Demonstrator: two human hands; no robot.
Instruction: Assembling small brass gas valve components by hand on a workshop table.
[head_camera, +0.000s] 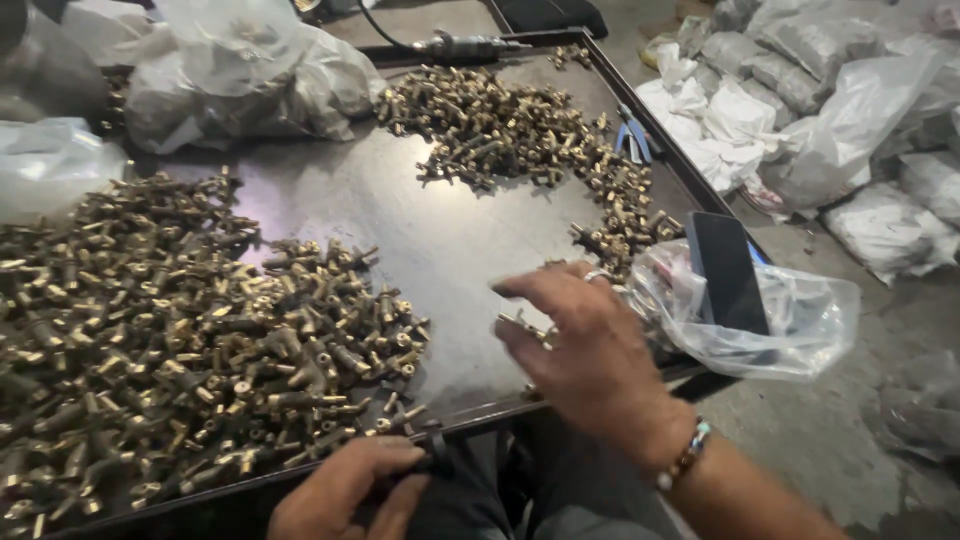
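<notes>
Nearest the viewer, the left hand (345, 490) rests at the near edge of the dark metal tray (420, 230), its fingers curled together on a small dark piece at the rim; what that piece is cannot be made out. Just beyond that hand and spreading away to its left lies a big heap of brass fittings (170, 340), thick and tangled, reaching almost to the tray's near lip.

The right hand (585, 350), with a beaded bracelet (685, 455) at the wrist, hovers over the tray's near right part. Its fingers are partly spread, and the thumb and first fingers pinch a small brass fitting (520, 325) beneath the palm, though blur hides the exact grip. Just to the right of this hand sits a crumpled clear plastic bag (780, 320) with a black phone (727, 272) lying on top of it.

Farther out from the right hand, a second pile of brass fittings (520, 135) curves along the tray's far right side, with blue-handled pliers (632, 138) beside it. Beyond the left hand, at the far end, stand filled plastic bags (240, 70). More white sacks (830, 90) lie on the floor, well off to the right
</notes>
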